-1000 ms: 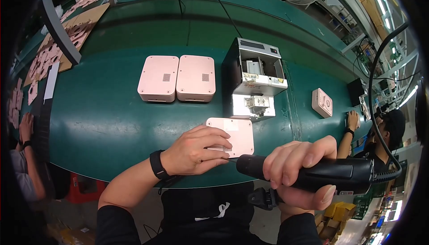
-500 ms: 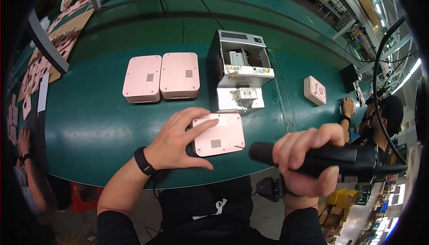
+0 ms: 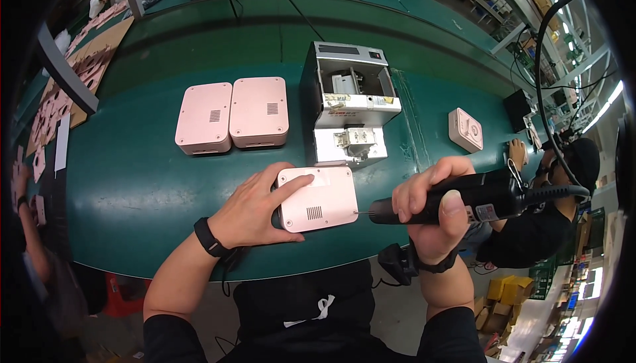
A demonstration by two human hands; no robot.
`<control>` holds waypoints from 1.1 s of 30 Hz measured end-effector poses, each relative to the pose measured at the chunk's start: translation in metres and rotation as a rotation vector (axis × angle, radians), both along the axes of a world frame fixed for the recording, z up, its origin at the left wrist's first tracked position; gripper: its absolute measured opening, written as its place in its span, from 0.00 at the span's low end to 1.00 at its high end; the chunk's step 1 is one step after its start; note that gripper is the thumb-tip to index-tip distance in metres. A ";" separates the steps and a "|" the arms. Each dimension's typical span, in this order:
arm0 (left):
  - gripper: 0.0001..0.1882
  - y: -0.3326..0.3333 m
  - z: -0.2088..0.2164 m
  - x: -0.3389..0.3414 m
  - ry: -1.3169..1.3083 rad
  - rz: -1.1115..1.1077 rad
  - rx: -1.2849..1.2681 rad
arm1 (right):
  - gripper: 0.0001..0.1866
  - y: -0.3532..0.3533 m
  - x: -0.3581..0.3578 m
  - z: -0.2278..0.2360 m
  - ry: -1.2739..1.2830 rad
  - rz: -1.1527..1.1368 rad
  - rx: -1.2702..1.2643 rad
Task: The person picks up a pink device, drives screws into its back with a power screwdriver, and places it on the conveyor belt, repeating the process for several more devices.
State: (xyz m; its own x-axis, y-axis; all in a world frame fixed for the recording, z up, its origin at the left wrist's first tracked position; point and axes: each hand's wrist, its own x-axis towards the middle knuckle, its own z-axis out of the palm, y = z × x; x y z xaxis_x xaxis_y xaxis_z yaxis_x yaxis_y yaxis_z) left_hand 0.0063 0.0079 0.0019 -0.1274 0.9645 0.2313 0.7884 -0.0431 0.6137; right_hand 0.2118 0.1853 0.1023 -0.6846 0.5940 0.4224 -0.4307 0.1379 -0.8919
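Observation:
A pale pink plastic case [image 3: 331, 199] lies vented side up on the bench in front of me, with screw holes at its corners. My left hand [image 3: 255, 205] grips its left end, thumb along the near side and index finger stretched over the top, on a pale label patch. In my right hand [image 3: 430, 207] is a black electric screwdriver [image 3: 478, 197], held level. Its thin bit points left, and the tip is at the case's near right corner; whether it touches a screw I cannot tell.
Just beyond the case stands a grey metal screw feeder [image 3: 350, 108]. Two more pink cases [image 3: 204, 116] sit side by side at the left, and a smaller pink case [image 3: 465, 130] at the right. A black cable [image 3: 540, 85] rises from the screwdriver. Co-workers sit at both sides.
The left thumb has closed in against the case's near side. The screwdriver has turned in my right hand and shifted slightly left, its body now more fully seen.

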 end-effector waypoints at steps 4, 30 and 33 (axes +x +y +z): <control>0.51 0.002 0.003 0.000 -0.035 0.008 0.007 | 0.21 0.003 -0.003 -0.004 -0.017 0.008 -0.019; 0.51 -0.001 0.002 -0.006 -0.031 0.003 0.009 | 0.20 0.014 -0.009 0.006 0.083 0.081 -0.042; 0.51 -0.003 0.004 -0.009 -0.058 -0.037 0.015 | 0.17 0.031 -0.032 0.021 0.180 0.009 -0.026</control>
